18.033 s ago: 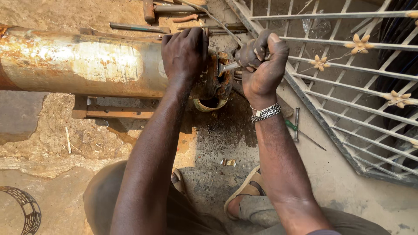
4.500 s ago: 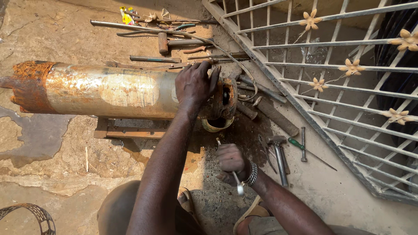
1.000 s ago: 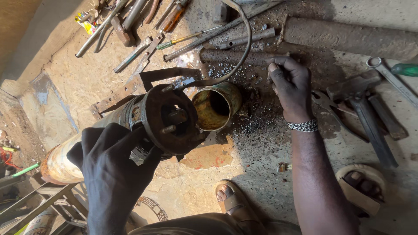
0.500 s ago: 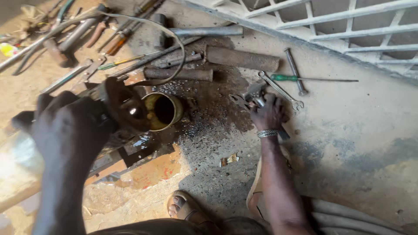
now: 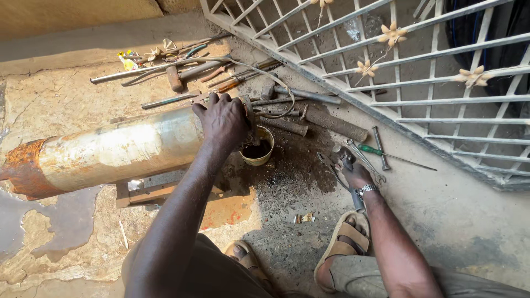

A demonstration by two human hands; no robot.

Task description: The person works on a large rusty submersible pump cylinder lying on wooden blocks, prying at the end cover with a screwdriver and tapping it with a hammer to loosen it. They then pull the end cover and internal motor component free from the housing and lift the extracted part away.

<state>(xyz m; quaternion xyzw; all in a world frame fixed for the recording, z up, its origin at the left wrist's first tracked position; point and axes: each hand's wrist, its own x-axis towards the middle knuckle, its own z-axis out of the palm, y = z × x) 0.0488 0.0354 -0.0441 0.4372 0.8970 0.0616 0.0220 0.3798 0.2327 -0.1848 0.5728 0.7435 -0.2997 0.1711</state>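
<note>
A long metal cylinder [image 5: 110,152], rusty at its left end, lies across wooden blocks [image 5: 144,193] on the ground. My left hand [image 5: 223,122] grips its right end, fingers wrapped over the rim. Just below that end stands a small yellow tin [image 5: 258,152] with dark liquid in it. My right hand [image 5: 353,172] is low on the ground to the right, fingers curled around a dark hammer [image 5: 346,158] whose handle runs back under my wrist. Pliers [image 5: 329,165], a wrench [image 5: 364,160] and a green-handled screwdriver [image 5: 372,150] lie right beside that hand.
A white metal grille [image 5: 397,83] runs diagonally along the right. More tools, rods and a rusty pipe [image 5: 337,122] are strewn behind the cylinder. An oily dark patch [image 5: 298,171] spreads around the tin. My sandalled feet [image 5: 345,240] sit below.
The view has swung back up and left, so the whole cylinder shows again. My left hand stays on the cylinder's end. My right hand remains down among the tools by the grille.
</note>
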